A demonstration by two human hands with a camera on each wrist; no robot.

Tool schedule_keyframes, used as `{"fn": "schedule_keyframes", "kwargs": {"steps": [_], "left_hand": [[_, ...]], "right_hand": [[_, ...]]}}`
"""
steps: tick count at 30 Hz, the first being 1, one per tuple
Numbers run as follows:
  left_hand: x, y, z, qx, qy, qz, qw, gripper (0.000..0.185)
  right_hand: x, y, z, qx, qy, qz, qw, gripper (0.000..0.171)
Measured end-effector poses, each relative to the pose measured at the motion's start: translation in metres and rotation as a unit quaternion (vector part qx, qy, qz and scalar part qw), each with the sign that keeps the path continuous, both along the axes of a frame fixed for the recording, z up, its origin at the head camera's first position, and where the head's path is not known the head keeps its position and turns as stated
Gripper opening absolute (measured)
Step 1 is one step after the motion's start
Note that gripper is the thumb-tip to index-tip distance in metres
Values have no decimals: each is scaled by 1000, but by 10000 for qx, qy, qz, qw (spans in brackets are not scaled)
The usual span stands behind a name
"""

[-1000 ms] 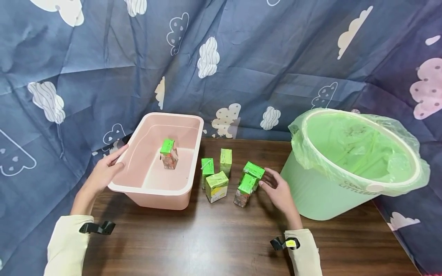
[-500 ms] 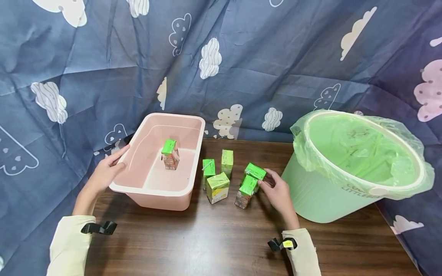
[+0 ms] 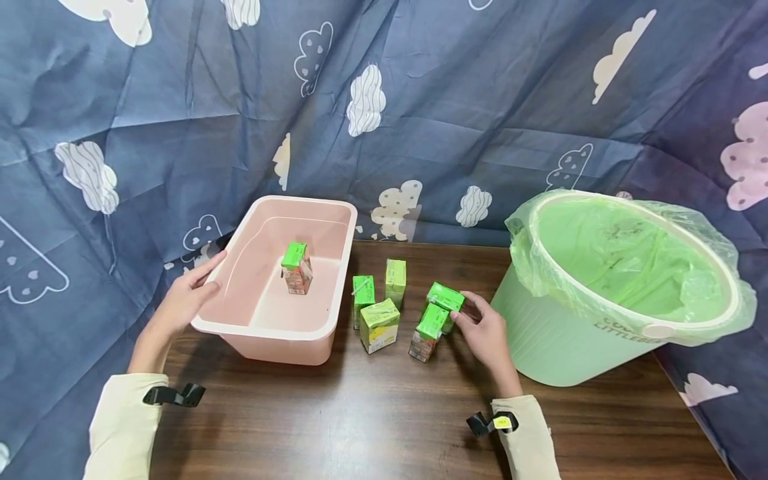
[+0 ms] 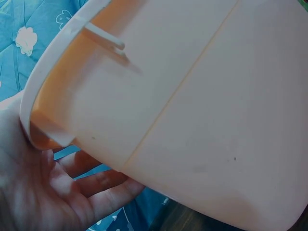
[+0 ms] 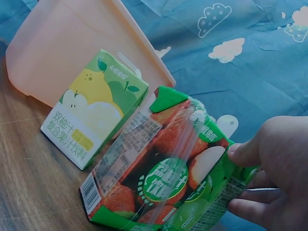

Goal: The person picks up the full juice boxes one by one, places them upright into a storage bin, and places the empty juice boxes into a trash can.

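Note:
My left hand point(image 3: 183, 297) holds the left rim of a pink plastic basin point(image 3: 273, 331); in the left wrist view its fingers point(image 4: 110, 195) lie against the outside of the wall. Inside the basin stands one juice box with a green top point(image 3: 295, 268). My right hand point(image 3: 486, 337) pinches a green-topped juice box point(image 3: 446, 296) on the table, thumb on its near edge. Another juice box with a reddish front point(image 3: 427, 330) stands close before it and partly hides it. In the right wrist view, a pomelo-and-pear juice box point(image 5: 94, 110) appears beyond the lychee-pictured one point(image 5: 149, 173).
Between basin and right hand stand a green box with a straw point(image 3: 363, 300), a yellow-green box point(image 3: 395, 279) and a yellow-fronted box point(image 3: 379, 327). A green bin point(image 3: 540, 333) with a plastic liner stands at the right. A cloud-patterned blue cloth point(image 3: 432, 100) hangs behind the wooden table point(image 3: 336, 420).

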State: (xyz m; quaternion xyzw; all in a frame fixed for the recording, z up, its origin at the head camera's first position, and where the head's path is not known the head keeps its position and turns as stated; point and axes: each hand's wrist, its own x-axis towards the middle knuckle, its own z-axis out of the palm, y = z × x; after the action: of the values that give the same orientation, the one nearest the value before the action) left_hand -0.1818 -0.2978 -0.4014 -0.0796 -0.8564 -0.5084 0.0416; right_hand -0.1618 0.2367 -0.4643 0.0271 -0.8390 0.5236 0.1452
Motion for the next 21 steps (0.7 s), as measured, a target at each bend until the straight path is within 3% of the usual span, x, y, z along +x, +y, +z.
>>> {"fn": "schedule_keyframes", "kwargs": {"steps": [5, 11, 15, 21], "left_hand": [[-1, -1, 0, -49, -47, 10, 10000, 58], [-1, -1, 0, -132, -66, 56, 9999, 58], [-1, -1, 0, -143, -101, 53, 9998, 58], [-2, -1, 0, -123, -110, 94, 9998, 57]], "right_hand": [[0, 1, 9, -187, 304, -148, 9993, 44], [-3, 4, 30, 72, 552, -351, 9978, 44], [-5, 5, 45, 117, 763, -314, 9965, 44], [-7, -1, 71, -253, 1170, -70, 9928, 43]]}}
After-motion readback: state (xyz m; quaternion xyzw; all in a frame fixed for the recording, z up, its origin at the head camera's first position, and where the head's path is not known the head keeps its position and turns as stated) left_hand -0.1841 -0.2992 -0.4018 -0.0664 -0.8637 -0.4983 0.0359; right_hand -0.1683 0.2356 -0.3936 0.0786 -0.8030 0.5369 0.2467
